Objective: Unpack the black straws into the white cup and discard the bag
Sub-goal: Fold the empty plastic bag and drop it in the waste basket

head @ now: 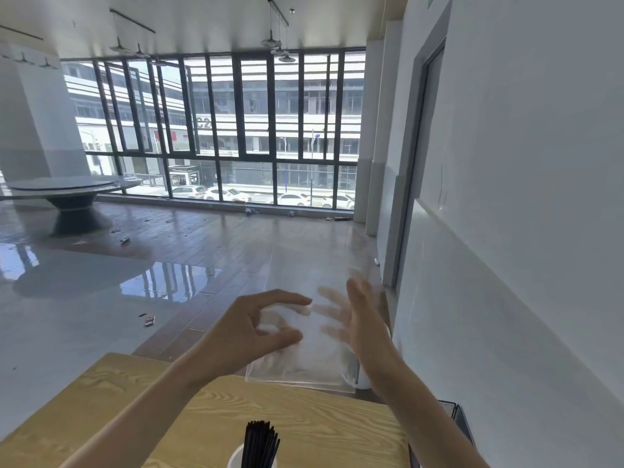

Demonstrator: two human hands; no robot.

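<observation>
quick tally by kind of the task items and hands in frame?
Hands: 2, left hand, right hand
Clear plastic bag: 1, held up between them
White cup: 1
Bundle of black straws: 1, standing in the cup
Total: 5

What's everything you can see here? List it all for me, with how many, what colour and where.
straws: one bunch, black, standing in the cup at bottom centre
cup: one, white, on the near table
near table: one, light wood, bottom
bag: one, clear, empty, held up between the hands
mesh basket: one, black, right of the table
round table: one, dark, far left
windows: one wall, black frames, far end
left hand: curled around the bag
right hand: blurred, fingers spread, at the bag
</observation>
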